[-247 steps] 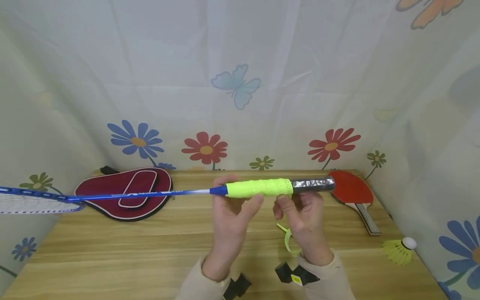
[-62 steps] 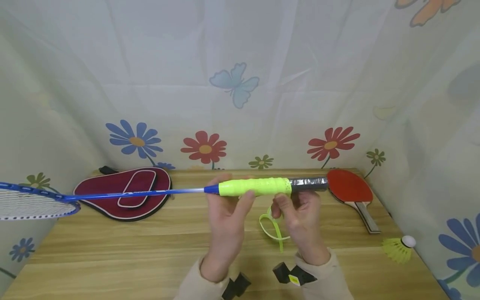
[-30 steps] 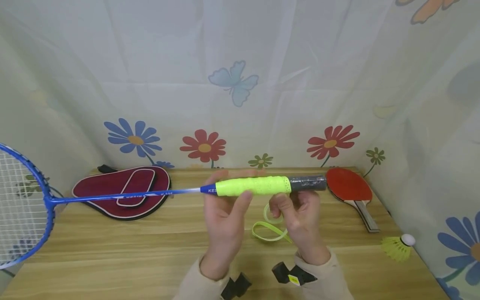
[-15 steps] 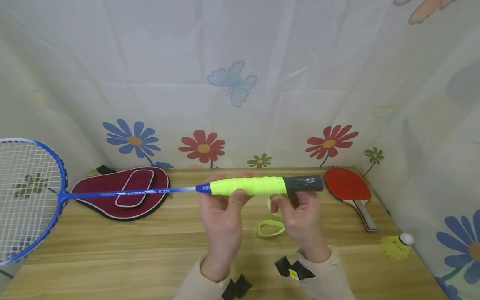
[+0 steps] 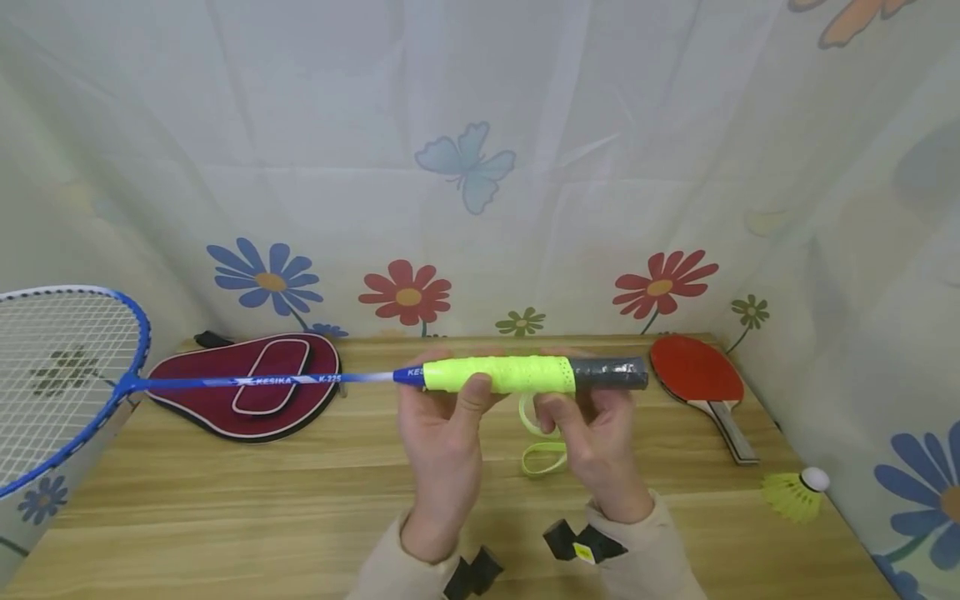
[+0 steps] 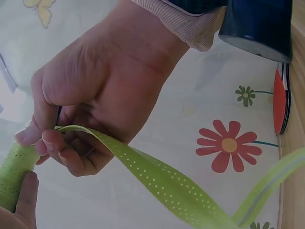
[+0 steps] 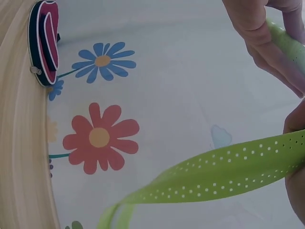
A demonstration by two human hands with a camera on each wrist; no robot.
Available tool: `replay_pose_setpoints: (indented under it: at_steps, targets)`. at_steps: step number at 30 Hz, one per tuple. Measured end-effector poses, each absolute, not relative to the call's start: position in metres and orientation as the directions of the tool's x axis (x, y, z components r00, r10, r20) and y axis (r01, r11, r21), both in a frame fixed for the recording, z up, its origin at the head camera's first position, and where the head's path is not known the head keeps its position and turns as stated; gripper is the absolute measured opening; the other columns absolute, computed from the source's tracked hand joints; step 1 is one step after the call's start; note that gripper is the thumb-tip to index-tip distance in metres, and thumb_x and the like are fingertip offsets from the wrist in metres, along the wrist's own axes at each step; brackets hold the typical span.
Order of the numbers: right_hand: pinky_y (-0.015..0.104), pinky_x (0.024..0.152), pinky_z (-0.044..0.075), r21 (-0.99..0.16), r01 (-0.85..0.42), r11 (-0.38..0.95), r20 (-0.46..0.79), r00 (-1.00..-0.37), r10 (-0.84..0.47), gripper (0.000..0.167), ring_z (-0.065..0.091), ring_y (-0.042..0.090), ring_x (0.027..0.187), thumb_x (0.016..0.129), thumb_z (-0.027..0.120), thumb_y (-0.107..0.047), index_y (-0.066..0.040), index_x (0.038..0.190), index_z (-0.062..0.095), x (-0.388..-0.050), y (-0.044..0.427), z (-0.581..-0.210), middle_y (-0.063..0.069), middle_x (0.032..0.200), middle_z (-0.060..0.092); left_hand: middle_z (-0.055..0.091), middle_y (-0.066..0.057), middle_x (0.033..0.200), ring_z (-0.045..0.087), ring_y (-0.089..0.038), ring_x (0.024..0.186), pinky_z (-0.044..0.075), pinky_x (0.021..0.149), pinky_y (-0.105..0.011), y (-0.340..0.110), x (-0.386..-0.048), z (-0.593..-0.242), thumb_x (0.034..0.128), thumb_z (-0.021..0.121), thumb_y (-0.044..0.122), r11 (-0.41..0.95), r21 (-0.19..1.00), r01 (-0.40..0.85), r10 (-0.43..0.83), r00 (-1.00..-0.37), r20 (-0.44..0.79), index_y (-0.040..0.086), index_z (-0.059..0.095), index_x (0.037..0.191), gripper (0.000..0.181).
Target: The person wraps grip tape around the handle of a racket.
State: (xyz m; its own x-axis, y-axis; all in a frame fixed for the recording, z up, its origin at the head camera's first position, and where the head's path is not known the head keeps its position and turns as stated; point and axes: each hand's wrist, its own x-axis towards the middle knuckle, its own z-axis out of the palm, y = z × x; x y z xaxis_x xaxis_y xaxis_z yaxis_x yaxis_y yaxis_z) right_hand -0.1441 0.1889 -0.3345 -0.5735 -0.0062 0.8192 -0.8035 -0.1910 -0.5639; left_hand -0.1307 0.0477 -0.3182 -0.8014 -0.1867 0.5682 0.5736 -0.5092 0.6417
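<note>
OK so from my end of the feed, the left hand (image 5: 444, 450) has hold of the wrapped part of the handle, thumb lying along the near side and fingers round behind. The right hand (image 5: 606, 446) has the tape (image 7: 214, 171) pinched between thumb and fingers, right where the wrap (image 5: 498, 374) stops – can't tell if its other fingers are also propping the handle from behind. Past the fingers the free tape hangs down in twisty loops; I can't make out whether it reaches the table (image 5: 225, 508). The racket (image 5: 217, 382) itself is held up roughly level, head off to the left and partly out of shot. Progress-wise I'd call it more than half done: lime wrap runs from the blue cone (image 5: 408, 376) outward, looks pretty even to me, and what's left is the bare dark end (image 5: 611, 373) plus whatever's to be done with the loose tail. Further out there's a maroon bag (image 5: 180, 367) behind the shaft on the left, then a red paddle (image 5: 697, 371) and a shuttlecock (image 5: 797, 493) over on the right – nobody's touching those
</note>
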Motion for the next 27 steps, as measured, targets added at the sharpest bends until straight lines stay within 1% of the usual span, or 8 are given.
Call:
replay_pose_setpoints:
  at_steps: [4, 9, 13, 18, 20, 22, 24, 27]
  targets:
    - [0.025, 0.043, 0.045, -0.529, -0.826, -0.197, 0.843, -0.537, -0.013, 0.032, 0.05, 0.015, 0.055, 0.091, 0.065, 0.0, 0.018, 0.113, 0.051, -0.1454, 0.1908, -0.3358, 0.009, 0.074, 0.057, 0.063, -0.014, 0.099, 0.066, -0.025, 0.094, 0.059, 0.078, -0.047, 0.0487, -0.1306, -0.3189, 0.0921, 0.063, -0.001, -0.516, 0.642, 0.567, -0.193, -0.807, 0.558, 0.004, 0.044, 0.113, 0.029]
    - [0.022, 0.041, 0.045, -0.488, -0.864, -0.125, 0.868, -0.495, 0.033, 0.036, 0.05, 0.014, 0.05, 0.089, 0.071, -0.012, 0.016, 0.1, 0.051, -0.1491, 0.1923, -0.3373, 0.007, 0.071, 0.057, 0.059, -0.012, 0.095, 0.066, -0.024, 0.087, 0.059, 0.074, -0.05, 0.0495, -0.1303, -0.3178, 0.0916, 0.065, 0.0, -0.518, 0.658, 0.547, -0.204, -0.826, 0.526, 0.004, 0.044, 0.109, 0.027]
    - [0.022, 0.036, 0.043, -0.45, -0.89, -0.074, 0.89, -0.454, 0.048, 0.038, 0.047, 0.013, 0.045, 0.088, 0.073, -0.015, 0.014, 0.091, 0.049, -0.1503, 0.1915, -0.3385, 0.007, 0.064, 0.053, 0.058, -0.013, 0.093, 0.067, -0.026, 0.082, 0.06, 0.069, -0.05, 0.0489, -0.1306, -0.3156, 0.0927, 0.064, 0.002, -0.5, 0.692, 0.52, -0.205, -0.848, 0.489, 0.003, 0.044, 0.107, 0.025]
    - [0.02, 0.035, 0.04, -0.394, -0.917, -0.059, 0.915, -0.398, 0.066, 0.04, 0.046, 0.011, 0.043, 0.09, 0.071, -0.014, 0.016, 0.09, 0.045, -0.1503, 0.1892, -0.3403, 0.007, 0.062, 0.051, 0.058, -0.014, 0.091, 0.067, -0.026, 0.078, 0.06, 0.065, -0.049, 0.049, -0.1305, -0.3143, 0.0945, 0.062, 0.004, -0.504, 0.71, 0.492, -0.189, -0.865, 0.465, 0.001, 0.043, 0.108, 0.023]
    - [0.018, 0.035, 0.04, -0.384, -0.922, -0.058, 0.919, -0.387, 0.077, 0.04, 0.045, 0.01, 0.043, 0.09, 0.071, -0.014, 0.017, 0.092, 0.045, -0.1495, 0.1885, -0.3401, 0.007, 0.062, 0.051, 0.06, -0.013, 0.093, 0.067, -0.026, 0.082, 0.061, 0.07, -0.045, 0.0491, -0.1298, -0.3145, 0.0949, 0.061, 0.004, -0.502, 0.706, 0.5, -0.189, -0.86, 0.474, 0.002, 0.043, 0.108, 0.022]
    - [0.019, 0.035, 0.039, -0.387, -0.919, -0.075, 0.916, -0.392, 0.081, 0.039, 0.044, 0.01, 0.043, 0.091, 0.07, -0.013, 0.017, 0.093, 0.045, -0.1485, 0.1881, -0.3397, 0.006, 0.06, 0.05, 0.062, -0.017, 0.101, 0.066, -0.031, 0.093, 0.058, 0.083, -0.047, 0.0494, -0.1301, -0.314, 0.0956, 0.058, 0.0, -0.539, 0.661, 0.523, -0.174, -0.836, 0.52, 0.0, 0.042, 0.11, 0.021]
    - [0.02, 0.035, 0.038, -0.4, -0.91, -0.112, 0.909, -0.409, 0.082, 0.037, 0.044, 0.01, 0.043, 0.091, 0.068, -0.011, 0.018, 0.093, 0.045, -0.1477, 0.1879, -0.3391, 0.007, 0.058, 0.049, 0.061, -0.021, 0.113, 0.062, -0.036, 0.108, 0.051, 0.097, -0.049, 0.0492, -0.1306, -0.3137, 0.0949, 0.052, -0.007, -0.594, 0.594, 0.542, -0.149, -0.8, 0.581, -0.001, 0.042, 0.114, 0.022]
    - [0.021, 0.034, 0.037, -0.428, -0.891, -0.153, 0.893, -0.443, 0.082, 0.033, 0.043, 0.011, 0.044, 0.093, 0.066, -0.009, 0.016, 0.09, 0.046, -0.1463, 0.1881, -0.3378, 0.007, 0.056, 0.048, 0.056, -0.025, 0.124, 0.055, -0.044, 0.118, 0.044, 0.103, -0.053, 0.0486, -0.1324, -0.313, 0.0925, 0.044, -0.016, -0.678, 0.482, 0.555, -0.103, -0.722, 0.684, -0.003, 0.039, 0.122, 0.032]
